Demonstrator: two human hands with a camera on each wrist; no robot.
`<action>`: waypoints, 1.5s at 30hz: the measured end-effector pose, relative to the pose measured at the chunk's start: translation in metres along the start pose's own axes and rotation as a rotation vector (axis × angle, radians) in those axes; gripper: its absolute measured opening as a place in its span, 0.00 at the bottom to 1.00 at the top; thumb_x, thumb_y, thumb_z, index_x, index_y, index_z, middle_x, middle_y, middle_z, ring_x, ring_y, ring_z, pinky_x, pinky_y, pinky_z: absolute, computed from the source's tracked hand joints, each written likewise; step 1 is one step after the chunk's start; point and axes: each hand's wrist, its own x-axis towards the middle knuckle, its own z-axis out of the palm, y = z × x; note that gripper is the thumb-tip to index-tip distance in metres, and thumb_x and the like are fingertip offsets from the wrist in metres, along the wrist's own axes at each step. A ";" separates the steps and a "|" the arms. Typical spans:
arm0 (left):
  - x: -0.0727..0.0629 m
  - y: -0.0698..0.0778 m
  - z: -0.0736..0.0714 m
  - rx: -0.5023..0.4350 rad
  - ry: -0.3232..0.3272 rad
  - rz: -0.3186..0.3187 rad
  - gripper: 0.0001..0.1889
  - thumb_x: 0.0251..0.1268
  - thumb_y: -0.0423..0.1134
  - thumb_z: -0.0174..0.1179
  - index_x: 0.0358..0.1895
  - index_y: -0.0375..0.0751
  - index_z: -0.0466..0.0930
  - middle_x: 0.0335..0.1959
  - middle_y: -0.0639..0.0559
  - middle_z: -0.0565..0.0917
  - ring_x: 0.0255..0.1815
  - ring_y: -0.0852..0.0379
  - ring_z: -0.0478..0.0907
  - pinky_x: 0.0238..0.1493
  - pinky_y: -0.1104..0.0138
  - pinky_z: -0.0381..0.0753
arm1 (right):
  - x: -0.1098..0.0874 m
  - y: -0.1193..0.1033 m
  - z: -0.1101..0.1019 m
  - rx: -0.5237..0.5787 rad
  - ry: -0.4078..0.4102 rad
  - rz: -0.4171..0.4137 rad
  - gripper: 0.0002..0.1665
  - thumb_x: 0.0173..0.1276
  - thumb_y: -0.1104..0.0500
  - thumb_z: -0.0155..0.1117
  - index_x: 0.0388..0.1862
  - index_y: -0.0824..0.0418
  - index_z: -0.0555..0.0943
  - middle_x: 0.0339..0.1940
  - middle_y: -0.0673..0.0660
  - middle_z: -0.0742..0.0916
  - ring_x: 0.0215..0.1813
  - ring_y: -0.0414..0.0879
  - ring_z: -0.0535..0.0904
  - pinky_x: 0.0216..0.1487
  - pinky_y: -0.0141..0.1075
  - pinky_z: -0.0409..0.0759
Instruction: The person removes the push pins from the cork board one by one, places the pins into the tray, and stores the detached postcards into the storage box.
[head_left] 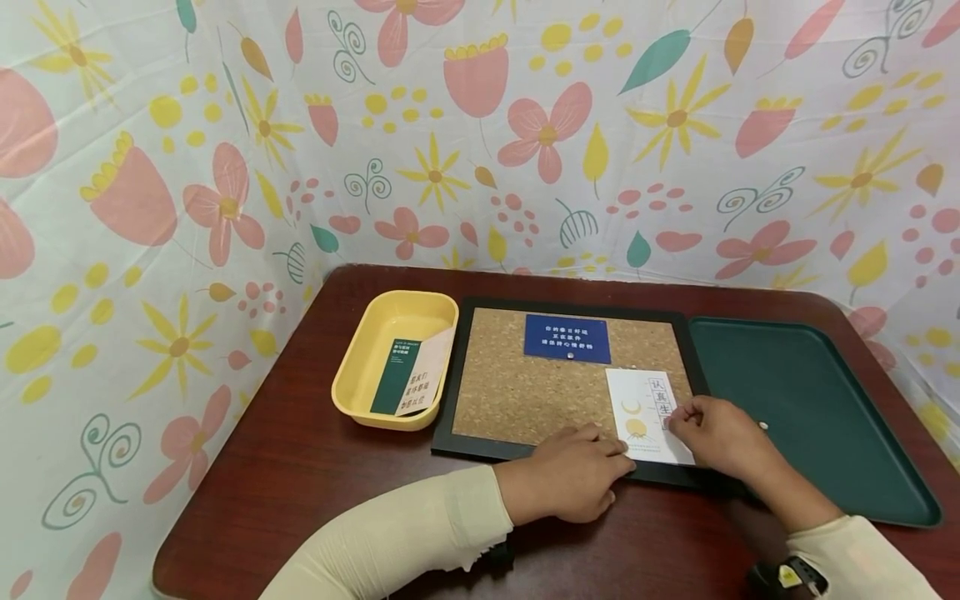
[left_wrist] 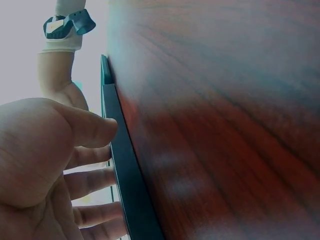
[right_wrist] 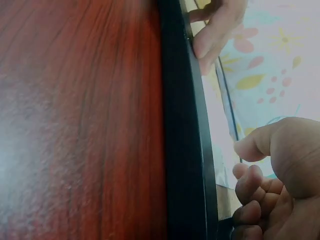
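Observation:
A white card (head_left: pixel 645 400) with Chinese characters and a yellow moon drawing lies on the cork board (head_left: pixel 495 375), near its lower right corner. My left hand (head_left: pixel 573 471) rests on the board's black front frame, fingertips at the card's lower left edge. In the left wrist view, that hand's fingers (left_wrist: pixel 95 182) reach out fairly straight over the frame. At the card's right edge, my right hand (head_left: pixel 723 433) touches the card with bent fingers and thumb close together. Whether anything small sits between those fingertips is hidden. A blue card (head_left: pixel 566 333) with a tack (head_left: pixel 570 356) at its bottom edge lies higher up.
Left of the board stands a yellow tray (head_left: pixel 360 333) holding a green card (head_left: pixel 397 379) and a pale pink card (head_left: pixel 427 375). A dark green tray (head_left: pixel 795 367) adjoins the board on the right, with a small tack (head_left: pixel 762 425) on it. A floral curtain (head_left: pixel 480 167) hangs behind the table.

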 end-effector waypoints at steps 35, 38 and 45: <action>0.000 0.000 0.001 0.005 -0.001 -0.001 0.25 0.75 0.56 0.56 0.73 0.70 0.70 0.74 0.70 0.67 0.73 0.65 0.60 0.68 0.67 0.66 | 0.059 0.001 0.012 -0.182 0.150 -0.060 0.23 0.77 0.57 0.51 0.60 0.72 0.76 0.61 0.79 0.72 0.64 0.77 0.61 0.60 0.70 0.63; 0.000 0.000 0.001 0.005 -0.003 -0.003 0.25 0.75 0.56 0.56 0.73 0.70 0.70 0.74 0.70 0.67 0.74 0.65 0.59 0.68 0.66 0.66 | 0.058 0.002 0.010 -0.168 0.154 -0.063 0.22 0.77 0.57 0.50 0.59 0.73 0.76 0.59 0.79 0.74 0.61 0.77 0.63 0.57 0.69 0.64; -0.001 0.000 -0.001 -0.001 -0.001 -0.001 0.25 0.75 0.56 0.56 0.73 0.69 0.70 0.74 0.70 0.67 0.74 0.65 0.59 0.67 0.66 0.67 | 0.056 -0.001 0.008 -0.131 0.184 -0.045 0.23 0.77 0.57 0.50 0.60 0.73 0.74 0.54 0.76 0.77 0.58 0.75 0.67 0.52 0.67 0.68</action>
